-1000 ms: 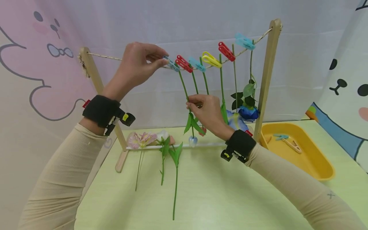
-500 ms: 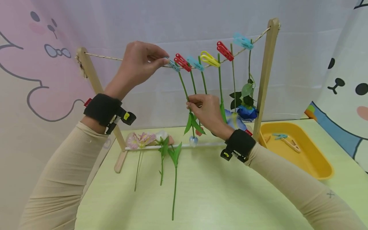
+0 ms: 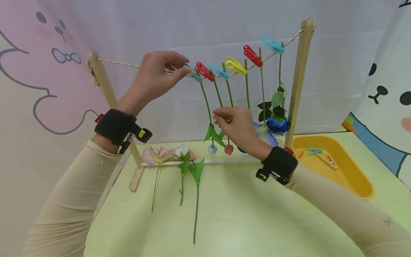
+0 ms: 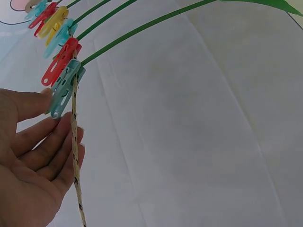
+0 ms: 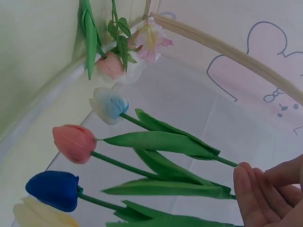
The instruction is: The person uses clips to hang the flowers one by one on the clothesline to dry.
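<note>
A blue clothespin sits at the left end of a row of clothespins on the rope and clamps the stem of a light blue tulip, which hangs head down. My left hand is at its handle end; in the left wrist view the thumb lies beside the clothespin and the other fingers spread loosely below. My right hand is just right of the tulip's stem, fingers loosely bent and holding nothing. Beside it hang a pink tulip and a dark blue tulip.
The rope spans two wooden posts. Red, light blue and yellow clothespins hold several more flowers along it. On the table lie a pink lily, a white flower and a peach tulip. A yellow tray with clothespins stands right.
My right hand has let go of the light blue tulip's stem and moved slightly right. The tulip has swung a little left and hangs free. My left fingers have loosened at the blue clothespin.
</note>
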Demonstrator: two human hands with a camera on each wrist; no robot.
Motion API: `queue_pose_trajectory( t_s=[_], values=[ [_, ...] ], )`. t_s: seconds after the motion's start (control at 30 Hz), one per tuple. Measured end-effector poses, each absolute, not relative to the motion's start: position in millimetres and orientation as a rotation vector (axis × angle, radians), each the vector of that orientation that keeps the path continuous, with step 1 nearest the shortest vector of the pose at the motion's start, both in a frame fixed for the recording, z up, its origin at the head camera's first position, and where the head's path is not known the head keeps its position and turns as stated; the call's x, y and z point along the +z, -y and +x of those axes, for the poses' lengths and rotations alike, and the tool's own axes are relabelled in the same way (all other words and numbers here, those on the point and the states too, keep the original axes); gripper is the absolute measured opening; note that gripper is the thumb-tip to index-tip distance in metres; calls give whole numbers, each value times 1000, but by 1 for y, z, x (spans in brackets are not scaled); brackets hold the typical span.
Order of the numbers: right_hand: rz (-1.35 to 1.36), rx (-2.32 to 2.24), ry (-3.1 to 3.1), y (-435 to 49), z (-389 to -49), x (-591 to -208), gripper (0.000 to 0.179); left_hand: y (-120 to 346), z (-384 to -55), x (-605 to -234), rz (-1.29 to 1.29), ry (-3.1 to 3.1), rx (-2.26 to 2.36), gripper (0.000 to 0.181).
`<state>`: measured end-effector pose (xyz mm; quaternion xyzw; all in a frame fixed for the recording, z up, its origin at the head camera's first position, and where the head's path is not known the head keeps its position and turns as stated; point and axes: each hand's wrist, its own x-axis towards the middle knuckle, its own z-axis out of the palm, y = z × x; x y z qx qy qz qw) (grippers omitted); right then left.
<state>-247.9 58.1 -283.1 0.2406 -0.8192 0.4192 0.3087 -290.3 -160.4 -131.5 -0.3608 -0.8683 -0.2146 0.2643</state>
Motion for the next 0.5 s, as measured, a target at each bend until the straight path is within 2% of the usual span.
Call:
queue_pose_trajectory(
  t_s=[0.13, 0.33, 0.5],
  values=[
    [726, 1029, 2114, -77, -236, -275, 15, 162, -284, -137, -940, 2215, -600, 34],
    [858, 887, 2039, -116, -213, -256, 11, 172, -260, -158, -945, 1864, -660, 20],
    [807, 773, 2060, -155, -199, -248, 10, 183, -244, -188, -965, 1759, -720, 12]
  ],
)
